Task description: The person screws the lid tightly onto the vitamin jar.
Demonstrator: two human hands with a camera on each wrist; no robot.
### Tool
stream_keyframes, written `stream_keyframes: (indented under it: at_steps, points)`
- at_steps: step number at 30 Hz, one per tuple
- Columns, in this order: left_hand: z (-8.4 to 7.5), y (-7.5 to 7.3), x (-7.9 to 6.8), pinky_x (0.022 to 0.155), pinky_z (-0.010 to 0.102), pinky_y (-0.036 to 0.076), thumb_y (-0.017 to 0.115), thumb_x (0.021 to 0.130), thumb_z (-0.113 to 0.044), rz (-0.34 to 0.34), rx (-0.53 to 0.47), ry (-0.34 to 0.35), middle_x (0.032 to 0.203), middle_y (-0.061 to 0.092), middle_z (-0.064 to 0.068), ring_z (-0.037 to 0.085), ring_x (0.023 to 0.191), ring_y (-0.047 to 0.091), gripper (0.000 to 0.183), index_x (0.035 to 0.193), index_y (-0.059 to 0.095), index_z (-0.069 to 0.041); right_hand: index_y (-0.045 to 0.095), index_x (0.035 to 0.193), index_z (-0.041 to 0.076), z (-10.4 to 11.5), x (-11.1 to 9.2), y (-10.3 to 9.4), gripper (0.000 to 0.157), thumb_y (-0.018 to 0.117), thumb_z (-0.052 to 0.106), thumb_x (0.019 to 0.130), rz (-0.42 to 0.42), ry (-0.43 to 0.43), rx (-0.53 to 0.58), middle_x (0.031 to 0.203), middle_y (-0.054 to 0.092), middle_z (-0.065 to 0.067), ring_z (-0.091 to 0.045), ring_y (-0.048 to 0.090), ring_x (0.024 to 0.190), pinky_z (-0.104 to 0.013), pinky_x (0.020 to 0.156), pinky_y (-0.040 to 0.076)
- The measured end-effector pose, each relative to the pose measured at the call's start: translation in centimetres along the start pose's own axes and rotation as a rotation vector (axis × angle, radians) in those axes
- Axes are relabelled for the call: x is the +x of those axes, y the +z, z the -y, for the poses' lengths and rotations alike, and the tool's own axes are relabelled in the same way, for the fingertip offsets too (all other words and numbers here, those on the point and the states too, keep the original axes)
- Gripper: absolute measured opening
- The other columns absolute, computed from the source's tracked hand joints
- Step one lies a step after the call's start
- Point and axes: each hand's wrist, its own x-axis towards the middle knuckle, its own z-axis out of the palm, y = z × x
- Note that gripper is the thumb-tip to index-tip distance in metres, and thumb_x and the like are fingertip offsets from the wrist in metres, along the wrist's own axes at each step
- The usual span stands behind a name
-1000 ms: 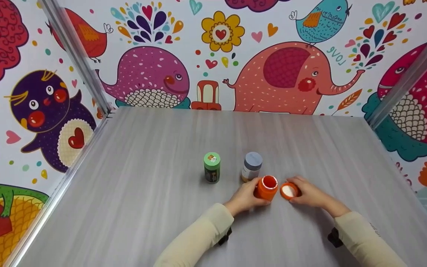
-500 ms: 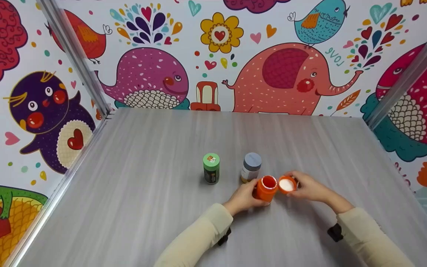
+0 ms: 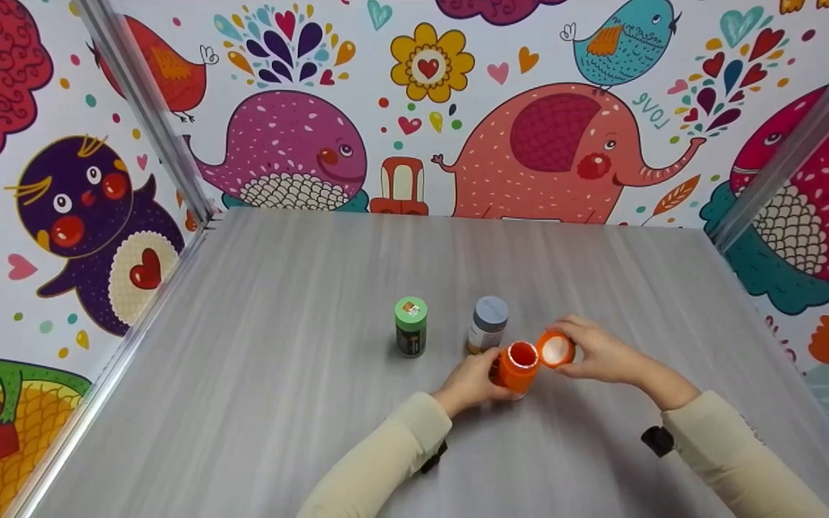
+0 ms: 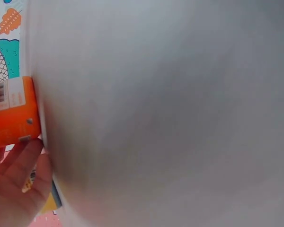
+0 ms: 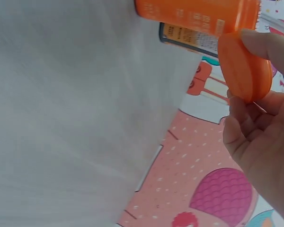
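Observation:
My left hand grips an orange bottle whose mouth faces up, uncapped, with a white rim and a red-orange inside. In the left wrist view the bottle shows a white barcode label, and its base meets the table. Just right of the mouth, my right hand pinches an orange cap between thumb and fingers. The cap is tilted so its white lining faces the head camera. From the right wrist view, the cap overlaps the bottle's upper end.
A bottle with a grey-blue lid stands just behind the orange one. Left of it is a dark bottle with a green lid. The grey table ends at a wall with printed animals, and metal posts rise at the corners.
My right hand has raised the cap and moved it slightly left and away from me, up beside the bottle's mouth, turning its lining more into view. The left hand and bottle stay nearly still.

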Motion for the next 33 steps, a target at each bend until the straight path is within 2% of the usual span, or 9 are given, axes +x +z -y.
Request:
stream_keyframes:
  at_steps: [8,16,23,28,33]
  points:
    - [-0.2,-0.2,0.0,0.092,0.027,0.044,0.080,0.070,-0.028,0.005,-0.010,-0.011,0.112,0.063,-0.002,0.010,0.098,0.058,0.056,0.117,0.055,-0.014,0.055,0.113,-0.003,1.7,0.3,-0.9,0.051,0.078,0.009,0.068,0.032,-0.064,-0.165,0.107,0.053,-0.010,-0.022,0.053,0.092,-0.038,0.079,0.050]
    - [-0.1,-0.3,0.0,0.089,0.026,0.045,0.080,0.069,-0.026,0.000,-0.026,0.011,0.108,0.064,-0.003,0.009,0.095,0.059,0.052,0.114,0.056,-0.016,0.052,0.118,-0.003,2.9,0.8,-0.8,0.049,0.072,0.009,0.075,0.044,-0.098,-0.104,0.110,0.050,-0.010,-0.017,0.054,0.090,-0.033,0.077,0.052]
    - [0.1,-0.2,0.0,0.089,0.026,0.045,0.080,0.069,-0.026,-0.007,-0.013,0.020,0.106,0.064,-0.003,0.009,0.093,0.058,0.050,0.112,0.056,-0.016,0.049,0.112,0.003,3.6,1.6,-0.6,0.042,0.071,0.009,0.076,0.062,-0.104,-0.014,0.103,0.049,-0.004,-0.011,0.051,0.083,-0.026,0.071,0.051]
    - [0.1,-0.3,0.0,0.087,0.025,0.046,0.080,0.069,-0.028,-0.008,0.015,0.033,0.104,0.065,-0.002,0.009,0.091,0.059,0.052,0.113,0.056,-0.015,0.053,0.110,0.008,3.9,2.3,-0.6,0.039,0.071,0.009,0.076,0.089,-0.147,-0.063,0.105,0.052,-0.002,-0.015,0.050,0.091,-0.032,0.076,0.050]
    - [0.2,-0.3,0.0,0.085,0.025,0.046,0.080,0.069,-0.030,-0.002,0.016,0.029,0.103,0.065,-0.002,0.009,0.089,0.058,0.051,0.112,0.056,-0.015,0.057,0.112,0.008,4.0,2.8,-0.7,0.040,0.070,0.004,0.075,0.137,-0.201,-0.111,0.113,0.052,-0.007,-0.021,0.049,0.098,-0.037,0.080,0.050]
